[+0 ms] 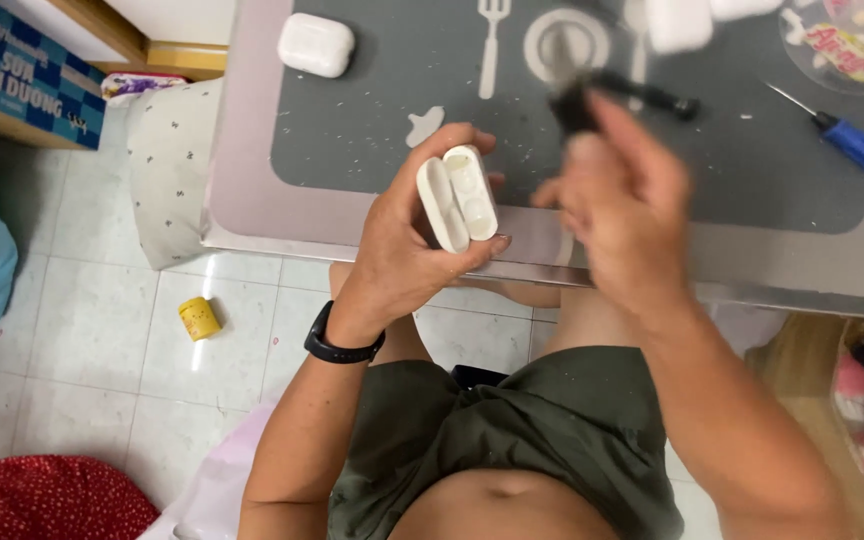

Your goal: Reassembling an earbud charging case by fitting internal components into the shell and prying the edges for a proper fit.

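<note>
Grey mat on the table, printed with a white fork and plate ring, flecked with white bits. Closed white case at the mat's top left; two more white cases at the top edge, cut off. Blue screwdriver lying at the right. Clear round tub in the top right corner. On the tiled floor: small yellow pot, patterned cushion against the table, red fabric bottom left, blue checked box top left.
</note>
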